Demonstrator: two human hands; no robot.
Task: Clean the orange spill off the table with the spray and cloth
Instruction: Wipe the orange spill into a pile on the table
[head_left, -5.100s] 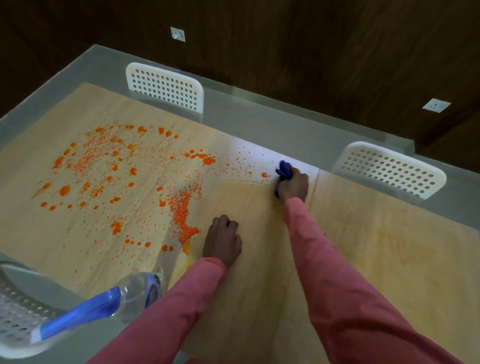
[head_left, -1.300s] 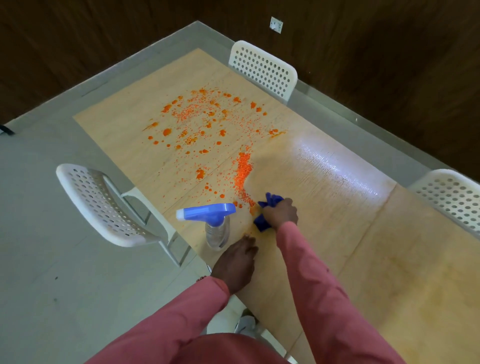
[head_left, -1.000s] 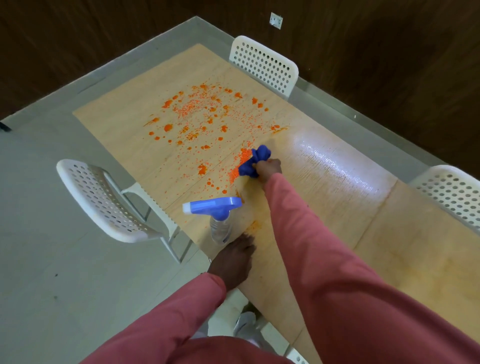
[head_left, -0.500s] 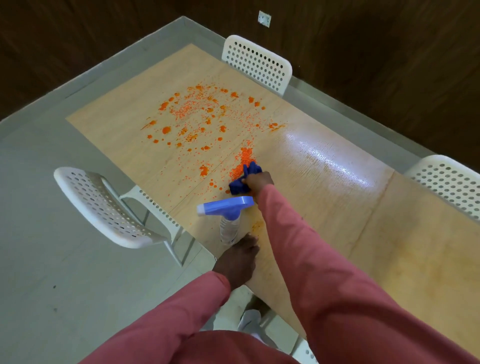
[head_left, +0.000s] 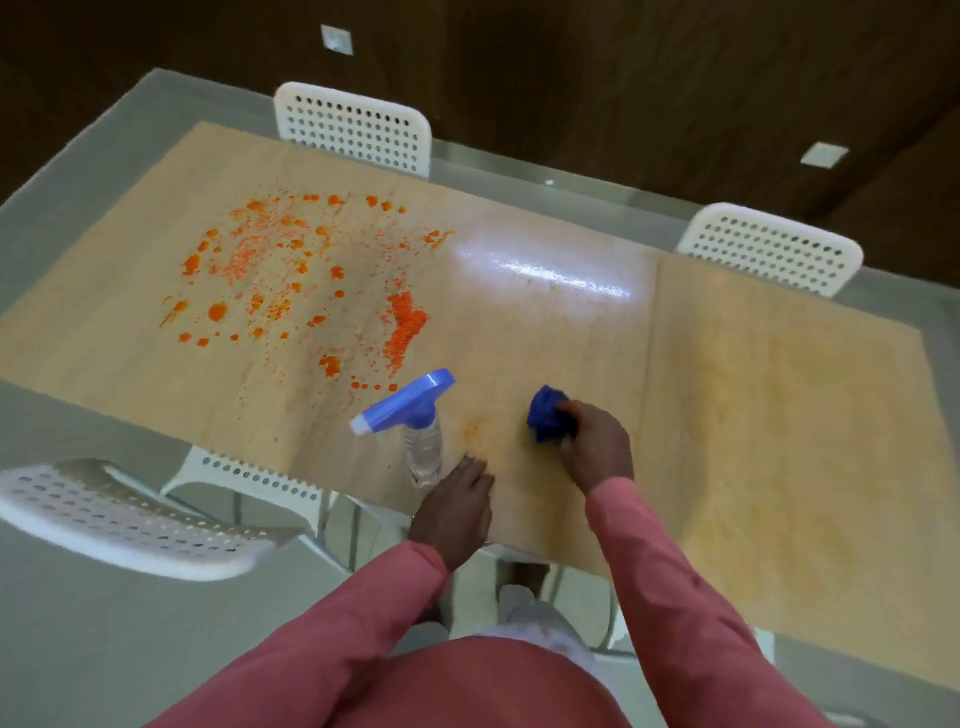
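Pulled back from the spill (head_left: 311, 280), right hand (head_left: 597, 447) grips one cloth (head_left: 545, 415); left hand (head_left: 457, 504) rests flat beside one spray bottle (head_left: 415, 421).

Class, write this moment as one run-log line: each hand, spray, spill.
right hand: grips blue cloth on table | left hand: rests at table edge | spray bottle: upright, untouched | orange spill: mostly unwiped

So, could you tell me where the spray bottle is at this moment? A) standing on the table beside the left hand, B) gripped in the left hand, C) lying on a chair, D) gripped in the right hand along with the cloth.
A: the spray bottle stands upright on the table, just beside the left hand, which rests on the tabletop; the right hand grips only the cloth.
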